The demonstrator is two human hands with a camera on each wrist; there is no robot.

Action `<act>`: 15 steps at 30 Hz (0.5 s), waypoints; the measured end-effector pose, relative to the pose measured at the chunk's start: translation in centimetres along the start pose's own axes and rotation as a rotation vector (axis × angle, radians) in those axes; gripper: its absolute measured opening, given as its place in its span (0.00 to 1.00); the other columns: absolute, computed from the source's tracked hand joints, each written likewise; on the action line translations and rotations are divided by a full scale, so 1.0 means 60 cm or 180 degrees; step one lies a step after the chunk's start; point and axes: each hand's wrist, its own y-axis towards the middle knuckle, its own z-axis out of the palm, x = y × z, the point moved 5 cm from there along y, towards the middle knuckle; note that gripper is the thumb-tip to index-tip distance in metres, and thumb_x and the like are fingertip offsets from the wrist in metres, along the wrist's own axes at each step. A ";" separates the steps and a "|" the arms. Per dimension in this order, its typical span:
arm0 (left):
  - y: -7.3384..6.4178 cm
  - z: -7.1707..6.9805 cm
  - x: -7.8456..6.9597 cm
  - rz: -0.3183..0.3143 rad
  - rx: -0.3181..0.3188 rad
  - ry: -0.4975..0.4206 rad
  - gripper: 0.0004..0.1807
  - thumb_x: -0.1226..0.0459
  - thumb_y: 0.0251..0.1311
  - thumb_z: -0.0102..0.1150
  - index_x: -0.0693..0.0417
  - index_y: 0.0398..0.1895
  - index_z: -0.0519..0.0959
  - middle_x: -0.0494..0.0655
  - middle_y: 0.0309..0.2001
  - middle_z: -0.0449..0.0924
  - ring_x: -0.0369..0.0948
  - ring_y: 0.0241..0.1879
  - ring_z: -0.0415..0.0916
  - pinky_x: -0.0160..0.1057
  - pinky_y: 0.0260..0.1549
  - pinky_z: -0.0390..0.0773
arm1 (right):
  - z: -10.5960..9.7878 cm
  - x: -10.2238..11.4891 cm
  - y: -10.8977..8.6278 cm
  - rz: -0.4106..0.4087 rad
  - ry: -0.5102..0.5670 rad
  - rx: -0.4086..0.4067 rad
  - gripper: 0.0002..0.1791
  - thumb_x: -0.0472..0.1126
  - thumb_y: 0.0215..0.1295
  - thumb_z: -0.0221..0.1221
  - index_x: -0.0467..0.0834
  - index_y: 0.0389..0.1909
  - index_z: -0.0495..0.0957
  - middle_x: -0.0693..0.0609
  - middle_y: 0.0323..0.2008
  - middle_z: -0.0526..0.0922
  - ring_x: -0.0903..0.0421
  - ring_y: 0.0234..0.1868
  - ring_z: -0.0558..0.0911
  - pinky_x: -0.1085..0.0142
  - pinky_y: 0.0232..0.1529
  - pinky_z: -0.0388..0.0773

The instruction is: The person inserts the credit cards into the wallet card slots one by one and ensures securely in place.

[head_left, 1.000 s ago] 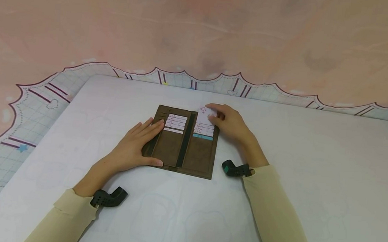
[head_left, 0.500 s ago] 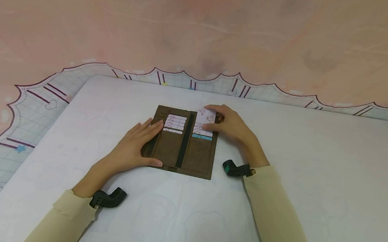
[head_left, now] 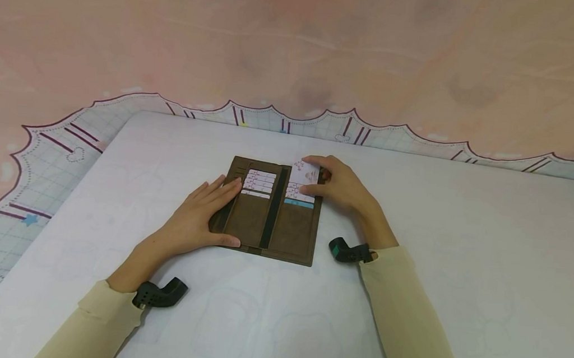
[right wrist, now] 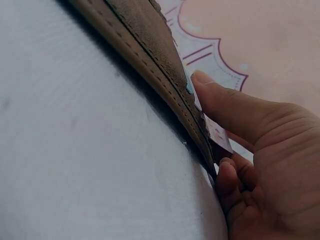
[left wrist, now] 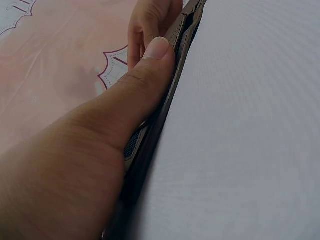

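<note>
A brown wallet [head_left: 293, 233] lies unfolded on the white table, a dark strip running down its middle. Spread fingers and thumb of my left hand [head_left: 192, 219] rest on its left panel. At the upper right, a white card with pink print [head_left: 304, 172] sticks up out of the right panel's slots. My right hand [head_left: 345, 185] holds this card, index finger at its top edge and thumb low across the card faces. The right wrist view shows the card [right wrist: 218, 135] between thumb and curled fingers. Its lower part is hidden in the slot.
Several white cards [head_left: 259, 181] sit stepped in the left panel's slots. Below the right-hand cards shows a blue card edge [head_left: 299, 203]. White table surface [head_left: 270, 324] surrounds the wallet, with a patterned pinkish cloth [head_left: 297, 45] beyond its far edge.
The right thumb has slid down from the upper card to the lower card edges, and the card sits slightly lower. The left hand has stayed in place on the wallet.
</note>
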 end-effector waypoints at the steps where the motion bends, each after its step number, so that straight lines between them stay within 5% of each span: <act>1: 0.000 0.000 0.000 0.0001 0.0000 0.0003 0.60 0.40 0.43 0.70 0.54 0.75 0.50 0.49 0.74 0.49 0.49 0.74 0.37 0.49 0.70 0.37 | 0.000 0.000 0.000 0.0003 0.0008 0.0000 0.35 0.47 0.56 0.69 0.48 0.65 0.71 0.46 0.40 0.69 0.51 0.43 0.67 0.60 0.40 0.63; 15: 0.001 0.003 0.003 0.0020 -0.0014 0.0017 0.60 0.39 0.43 0.70 0.54 0.75 0.51 0.48 0.75 0.49 0.49 0.74 0.37 0.50 0.70 0.37 | 0.002 0.001 -0.002 -0.0064 0.0062 -0.0021 0.27 0.44 0.57 0.68 0.46 0.59 0.76 0.47 0.45 0.71 0.51 0.44 0.67 0.60 0.41 0.65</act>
